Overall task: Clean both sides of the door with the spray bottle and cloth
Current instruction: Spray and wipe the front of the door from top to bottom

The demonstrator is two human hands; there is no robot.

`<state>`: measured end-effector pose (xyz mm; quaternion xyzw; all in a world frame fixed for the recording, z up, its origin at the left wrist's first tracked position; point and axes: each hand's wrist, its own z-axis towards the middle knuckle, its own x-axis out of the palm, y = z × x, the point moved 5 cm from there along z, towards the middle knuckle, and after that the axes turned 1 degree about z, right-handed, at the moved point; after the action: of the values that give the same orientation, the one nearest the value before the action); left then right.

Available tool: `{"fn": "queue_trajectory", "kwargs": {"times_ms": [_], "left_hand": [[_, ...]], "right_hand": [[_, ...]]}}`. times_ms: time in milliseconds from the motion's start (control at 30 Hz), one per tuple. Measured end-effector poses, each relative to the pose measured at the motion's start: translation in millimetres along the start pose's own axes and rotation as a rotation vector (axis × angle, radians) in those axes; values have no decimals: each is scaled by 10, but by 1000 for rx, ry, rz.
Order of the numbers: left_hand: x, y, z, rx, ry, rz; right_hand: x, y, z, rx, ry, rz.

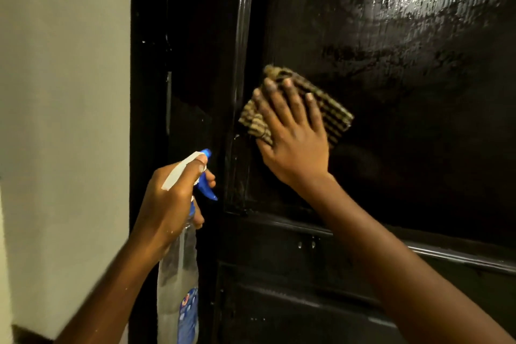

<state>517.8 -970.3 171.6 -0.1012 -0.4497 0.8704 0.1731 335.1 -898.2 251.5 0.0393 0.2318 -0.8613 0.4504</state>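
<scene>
My right hand (293, 131) flat, pressing cloth (335, 112) on wet door (405, 50) panel to wipe | left hand (173, 193) clamped on spray bottle (178, 274), nozzle aimed doorward, ready to respray

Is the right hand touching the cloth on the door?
Touching: the head view shows the right hand spread flat on the cloth, pressing it against the door.

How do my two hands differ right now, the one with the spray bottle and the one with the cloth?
The left hand is curled around the spray bottle with a finger at the trigger; the right hand lies flat, fingers spread, pressing the cloth against the door. The left hand is lower, off the door near its left edge; the right is higher, on the wet upper panel. Both hold a cleaning tool.
</scene>
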Motion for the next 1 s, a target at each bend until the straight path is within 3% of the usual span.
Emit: {"fn": "queue_trajectory", "kwargs": {"times_ms": [200, 300, 533, 633, 767, 867, 1000], "left_hand": [[-134, 76, -34, -37, -6, 14], [-113, 53, -46, -17, 16, 28], [-139, 27, -37, -32, 17, -61], [-143, 38, -34, -27, 5, -40], [-133, 19, -48, -19, 8, -36], [-104, -25, -59, -9, 22, -25], [-64, -79, -71, 0, 36, -32]], "right_hand": [[312, 455, -797, -493, 158, 41], [300, 384, -832, -629, 224, 64], [-22, 121, 226, -246, 77, 96], [95, 320, -20, -313, 119, 160], [206, 550, -597, -539, 269, 248], [152, 461, -517, -663, 287, 222], [-48, 193, 184, -423, 120, 258]]}}
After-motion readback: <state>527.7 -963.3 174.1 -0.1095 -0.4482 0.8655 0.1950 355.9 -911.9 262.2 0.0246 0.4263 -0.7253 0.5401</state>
